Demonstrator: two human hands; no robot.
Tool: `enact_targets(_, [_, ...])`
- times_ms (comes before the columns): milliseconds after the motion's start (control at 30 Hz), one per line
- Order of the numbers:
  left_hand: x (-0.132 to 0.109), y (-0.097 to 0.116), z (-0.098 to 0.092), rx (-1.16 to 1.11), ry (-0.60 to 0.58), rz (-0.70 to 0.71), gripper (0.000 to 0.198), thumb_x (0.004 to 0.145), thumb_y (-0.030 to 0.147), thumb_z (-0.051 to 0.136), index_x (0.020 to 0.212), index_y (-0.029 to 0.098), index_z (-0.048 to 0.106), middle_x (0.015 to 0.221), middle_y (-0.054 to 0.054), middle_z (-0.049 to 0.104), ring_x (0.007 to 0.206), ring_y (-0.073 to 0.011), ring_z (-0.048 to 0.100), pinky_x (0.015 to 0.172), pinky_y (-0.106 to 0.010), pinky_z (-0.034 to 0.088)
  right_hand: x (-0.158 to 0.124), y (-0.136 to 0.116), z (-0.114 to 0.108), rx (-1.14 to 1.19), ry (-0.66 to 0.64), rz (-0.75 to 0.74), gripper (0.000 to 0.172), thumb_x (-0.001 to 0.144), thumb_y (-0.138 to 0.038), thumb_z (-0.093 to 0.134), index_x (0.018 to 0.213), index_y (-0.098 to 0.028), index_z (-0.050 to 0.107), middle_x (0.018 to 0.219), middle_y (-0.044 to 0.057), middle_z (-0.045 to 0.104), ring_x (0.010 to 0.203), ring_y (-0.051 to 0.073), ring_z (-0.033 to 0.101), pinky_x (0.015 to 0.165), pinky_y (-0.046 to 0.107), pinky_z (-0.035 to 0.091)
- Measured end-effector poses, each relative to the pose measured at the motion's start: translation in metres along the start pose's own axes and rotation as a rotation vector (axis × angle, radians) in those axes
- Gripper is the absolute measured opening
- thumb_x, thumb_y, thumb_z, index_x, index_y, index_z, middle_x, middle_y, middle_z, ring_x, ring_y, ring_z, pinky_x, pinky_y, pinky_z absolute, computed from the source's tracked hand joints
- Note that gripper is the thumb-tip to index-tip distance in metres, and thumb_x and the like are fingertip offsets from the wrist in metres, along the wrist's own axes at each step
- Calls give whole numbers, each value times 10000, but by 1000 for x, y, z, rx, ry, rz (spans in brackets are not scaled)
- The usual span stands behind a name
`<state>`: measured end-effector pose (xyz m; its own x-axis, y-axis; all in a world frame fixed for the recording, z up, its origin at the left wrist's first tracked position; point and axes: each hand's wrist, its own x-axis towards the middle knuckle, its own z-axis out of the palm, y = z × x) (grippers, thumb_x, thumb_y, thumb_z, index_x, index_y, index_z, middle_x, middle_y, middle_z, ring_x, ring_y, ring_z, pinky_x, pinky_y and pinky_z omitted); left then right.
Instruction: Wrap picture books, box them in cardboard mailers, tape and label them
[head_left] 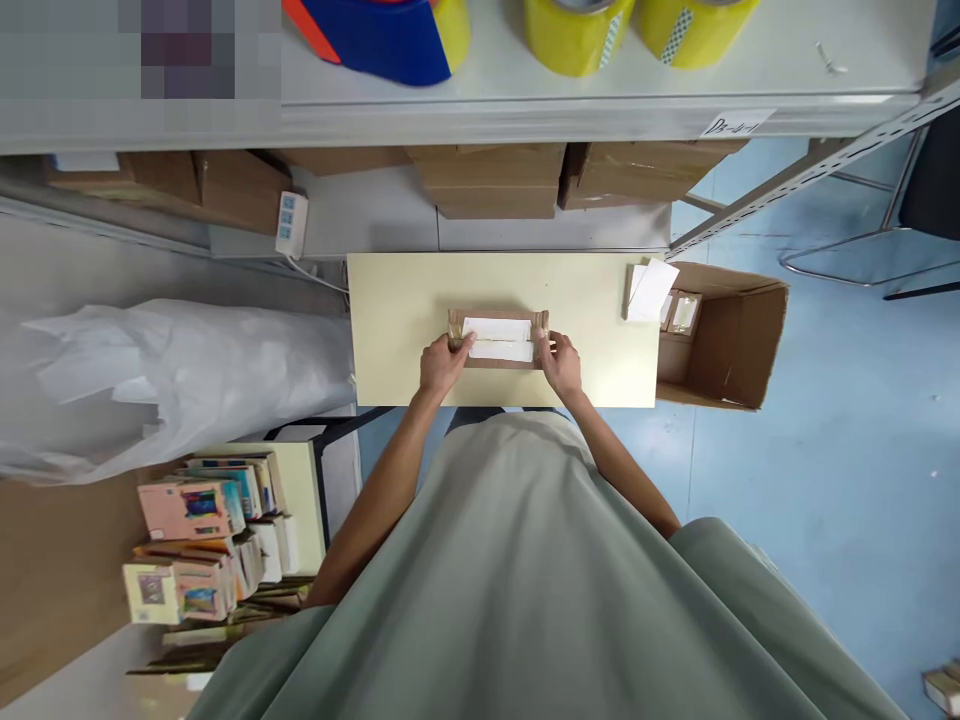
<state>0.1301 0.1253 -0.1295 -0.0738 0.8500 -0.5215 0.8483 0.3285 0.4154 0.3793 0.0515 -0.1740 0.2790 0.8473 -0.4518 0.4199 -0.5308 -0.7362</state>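
A small brown cardboard box (498, 340) with white paper on its top lies in the middle of a pale yellow table (397, 300). My left hand (442, 362) grips the box's left end, fingers curled over the edge. At the right end, my right hand (561, 364) holds the box the same way. Both forearms reach forward from my grey-green garment.
An open cardboard carton (731, 335) with small packets stands right of the table, white sheets (649, 290) at its rim. A metal shelf (600, 105) above holds yellow tape rolls (574, 35). White plastic wrap (172, 380) and stacked books (206, 540) lie left.
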Motion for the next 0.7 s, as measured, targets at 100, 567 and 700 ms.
enact_targets(100, [-1, -3, 2, 32, -17, -10, 504, 1069, 628, 646, 746, 257, 538, 853, -96, 756, 859, -266, 684, 748, -328, 407, -3, 7, -1, 54, -14, -20, 765, 1093, -851, 466, 1361, -193, 749, 1408, 223, 759, 1122, 332, 810, 980, 477, 659])
enact_targets(567, [20, -22, -13, -7, -163, 161, 471, 1095, 530, 511, 704, 268, 510, 751, -76, 687, 813, -267, 686, 745, -342, 441, -7, -13, -19, -153, -62, -70, 644, 1148, -765, 375, 976, -258, 733, 906, 124, 837, 878, 313, 811, 767, 332, 514])
enact_targets(700, [21, -29, -13, -102, -163, 174, 535, 1030, 692, 604, 717, 261, 561, 742, -50, 695, 775, -237, 661, 688, -323, 432, -9, -16, -20, -155, -64, -31, 643, 1076, -851, 463, 908, -277, 697, 875, 98, 817, 810, 287, 770, 734, 327, 516])
